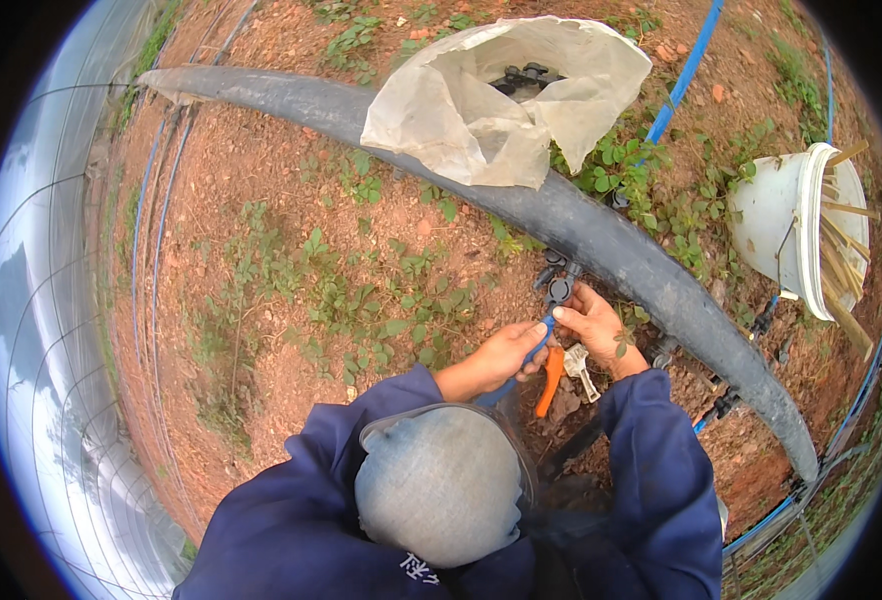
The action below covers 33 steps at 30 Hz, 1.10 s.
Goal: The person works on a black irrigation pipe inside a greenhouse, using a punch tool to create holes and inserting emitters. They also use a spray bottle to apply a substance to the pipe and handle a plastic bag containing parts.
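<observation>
My left hand (506,358) is closed round a blue flat hose (538,345), whose end reaches the black valve fitting (559,291). My right hand (595,324) grips that fitting from its right side, thumb and fingers pressed to it. The fitting sits against the near side of a thick black pipe (601,237). Just below the two hands shows an orange-handled tool (551,382), its upper end hidden near my left fingers. Beside it is a pale metal-looking piece (581,370); whether the two are joined I cannot tell.
Across the pipe lies an open whitish sack (441,125) with black fittings (527,78) inside. A white bucket (776,220) of wooden sticks (843,250) leans at the right. Low green weeds (361,300) grow on the reddish soil. Another blue hose (683,85) runs beyond the pipe.
</observation>
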### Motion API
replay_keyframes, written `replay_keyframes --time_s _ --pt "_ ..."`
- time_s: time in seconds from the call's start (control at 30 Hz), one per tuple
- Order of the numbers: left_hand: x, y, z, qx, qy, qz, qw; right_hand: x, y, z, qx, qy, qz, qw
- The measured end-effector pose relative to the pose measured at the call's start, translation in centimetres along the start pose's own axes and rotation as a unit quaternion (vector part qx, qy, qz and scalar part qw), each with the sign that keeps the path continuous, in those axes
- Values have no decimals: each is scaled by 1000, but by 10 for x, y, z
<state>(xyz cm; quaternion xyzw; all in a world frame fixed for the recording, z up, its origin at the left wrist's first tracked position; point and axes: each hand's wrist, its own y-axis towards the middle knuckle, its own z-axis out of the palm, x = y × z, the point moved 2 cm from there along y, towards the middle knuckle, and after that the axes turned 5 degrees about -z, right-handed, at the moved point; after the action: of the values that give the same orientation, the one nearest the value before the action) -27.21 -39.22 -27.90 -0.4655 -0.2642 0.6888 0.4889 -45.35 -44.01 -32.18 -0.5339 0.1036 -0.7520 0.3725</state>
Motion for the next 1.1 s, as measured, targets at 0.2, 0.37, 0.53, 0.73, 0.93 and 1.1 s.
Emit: replay_keyframes --time_s 0.2,0.37,0.53,0.73,0.93,1.1 --pt "-5 -4 7 -8 3 8 1000 5 -3 4 25 94 -53 994" --pt "-11 -10 16 -57 60 -32 996 4 -3 4 33 67 -52 996" --pt "-8 -5 10 -8 106 -28 994 -1 -2 1 44 91 -61 993" --pt "14 1 10 32 -56 23 998 -4 1 -1 35 69 -51 996" --pt "12 2 7 41 -104 17 994 -2 -2 6 40 180 -32 982" --pt "10 2 8 56 -107 15 993 5 -1 12 -48 52 -69 995"
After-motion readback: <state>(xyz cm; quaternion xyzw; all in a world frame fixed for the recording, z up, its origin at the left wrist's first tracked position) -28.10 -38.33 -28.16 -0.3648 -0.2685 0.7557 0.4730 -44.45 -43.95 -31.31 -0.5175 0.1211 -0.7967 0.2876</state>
